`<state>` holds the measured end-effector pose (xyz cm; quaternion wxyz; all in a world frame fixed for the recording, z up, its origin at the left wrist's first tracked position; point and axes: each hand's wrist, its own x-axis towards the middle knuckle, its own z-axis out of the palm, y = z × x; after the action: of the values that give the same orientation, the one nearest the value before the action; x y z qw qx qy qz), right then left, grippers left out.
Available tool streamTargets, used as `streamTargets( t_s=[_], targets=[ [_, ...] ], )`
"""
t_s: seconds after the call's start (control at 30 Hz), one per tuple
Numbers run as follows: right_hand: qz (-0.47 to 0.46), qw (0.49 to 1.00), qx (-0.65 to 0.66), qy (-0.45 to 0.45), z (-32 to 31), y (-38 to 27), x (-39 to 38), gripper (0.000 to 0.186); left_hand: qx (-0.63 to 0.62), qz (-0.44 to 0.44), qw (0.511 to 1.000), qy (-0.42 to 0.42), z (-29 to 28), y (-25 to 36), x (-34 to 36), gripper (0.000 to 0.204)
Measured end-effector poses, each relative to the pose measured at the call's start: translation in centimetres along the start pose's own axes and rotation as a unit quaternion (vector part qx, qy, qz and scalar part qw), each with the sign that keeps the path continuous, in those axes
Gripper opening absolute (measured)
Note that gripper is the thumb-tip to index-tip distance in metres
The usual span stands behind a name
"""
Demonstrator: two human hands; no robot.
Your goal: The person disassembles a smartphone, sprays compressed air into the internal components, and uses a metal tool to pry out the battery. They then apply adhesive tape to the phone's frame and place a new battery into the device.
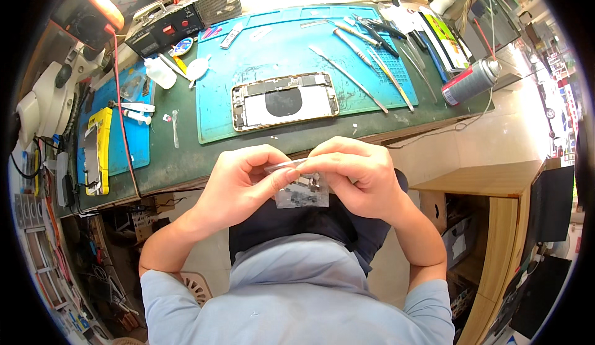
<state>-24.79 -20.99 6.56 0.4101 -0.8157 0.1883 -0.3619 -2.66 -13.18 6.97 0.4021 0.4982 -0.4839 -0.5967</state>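
A small clear plastic bag (302,197) of small dark and metal parts is held up over my lap, just off the bench's front edge. My left hand (248,190) pinches its upper left, thumb across the top. My right hand (360,181) grips the upper right, fingers closed on the rim. Beyond them, an opened phone housing (284,102) with a dark oval in its middle lies on a blue silicone mat (211,128).
Tweezers and picks (358,69), pliers (381,38) and a spray can (465,84) are at the right. A white bottle (160,72), a yellow-framed part (98,150) and a black power unit (164,29) are at the left. A wooden cabinet (486,177) stands beside me.
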Motion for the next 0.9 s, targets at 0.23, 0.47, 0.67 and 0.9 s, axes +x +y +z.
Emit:
streamTargets(
  t_s=[0.23, 0.47, 0.67, 0.9],
  targets=[
    [0.124, 0.992, 0.018, 0.009, 0.9, -0.1, -0.8, 0.011, 0.145, 0.087, 0.985, 0.033, 0.5, -1.0, 0.1, 0.011],
    [0.118, 0.991, -0.056, 0.005, 0.4, -0.2, -0.6, 0.009, 0.111, 0.042, 0.993, 0.021, 0.0, -1.1, 0.2, 0.017],
    [0.210, 0.960, 0.029, 0.180, -0.7, 1.0, 2.4, 0.014, 0.152, 0.186, 0.950, 0.199, -3.1, -0.2, 1.5, 0.024],
    [0.073, 0.974, -0.194, 0.089, -0.5, 4.4, 7.4, 0.021, 0.312, 0.301, 0.856, 0.281, -5.1, -0.5, 3.1, 0.026]
  ],
)
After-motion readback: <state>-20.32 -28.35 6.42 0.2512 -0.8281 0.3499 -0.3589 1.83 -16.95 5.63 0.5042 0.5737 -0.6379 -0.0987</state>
